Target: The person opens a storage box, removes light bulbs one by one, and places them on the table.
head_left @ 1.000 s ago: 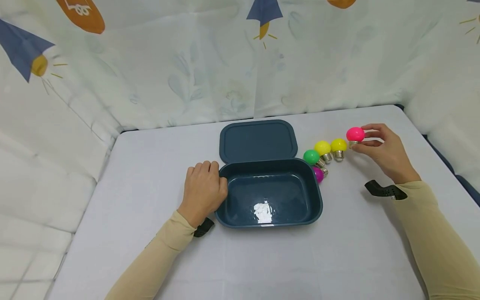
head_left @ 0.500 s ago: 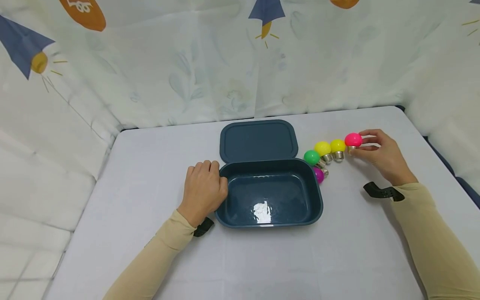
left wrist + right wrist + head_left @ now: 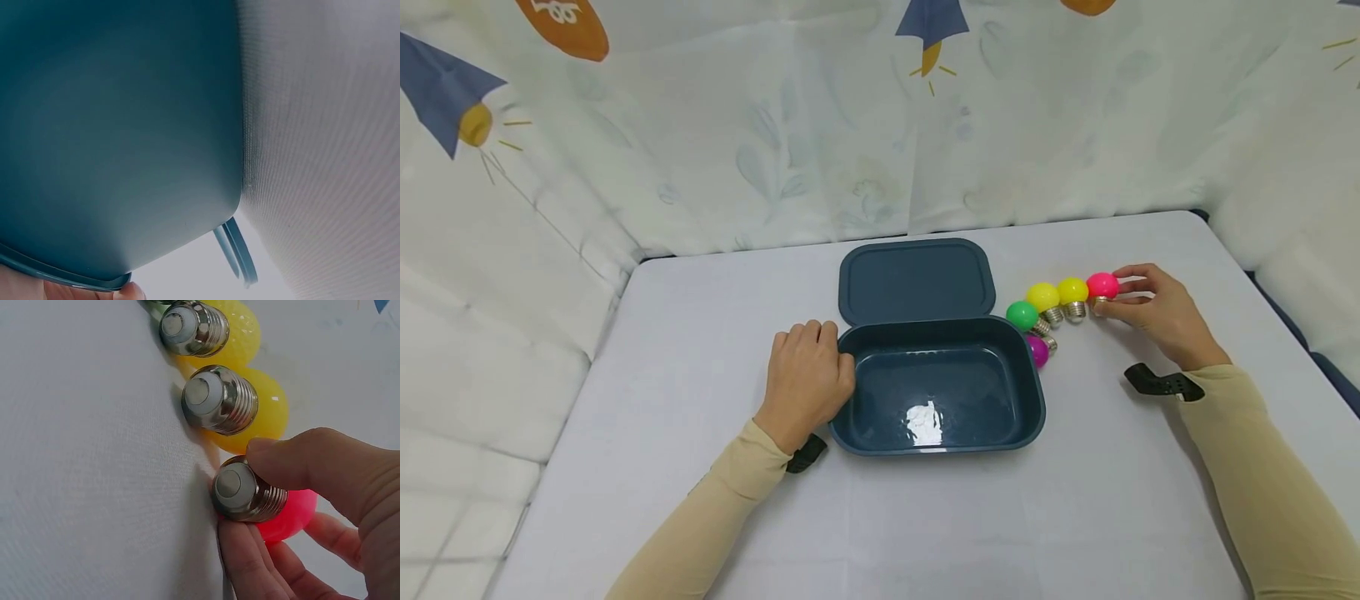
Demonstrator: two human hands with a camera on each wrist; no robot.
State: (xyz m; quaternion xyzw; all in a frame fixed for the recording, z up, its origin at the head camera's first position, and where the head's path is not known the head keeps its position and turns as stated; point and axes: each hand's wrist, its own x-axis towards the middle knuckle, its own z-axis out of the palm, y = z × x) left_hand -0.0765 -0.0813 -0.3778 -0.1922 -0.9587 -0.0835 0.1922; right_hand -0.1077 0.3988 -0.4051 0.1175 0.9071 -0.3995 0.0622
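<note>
My right hand pinches a pink light bulb with a silver screw base, thumb on one side and fingers on the other. In the right wrist view the pink bulb is low, at the tabletop. Beside it lies a yellow bulb, then another yellow bulb, a green bulb and a purple bulb, partly hidden by the box. My left hand grips the left rim of a dark blue box. Only its fingertips show in the left wrist view, at the rim.
A dark blue lid lies flat behind the box. Both are on a table covered with a white cloth. Printed white curtains stand around the table's back and sides.
My right hand has lowered the pink bulb and brought it slightly left, right up beside the nearer yellow bulb. The left hand and the box stay where they were.
</note>
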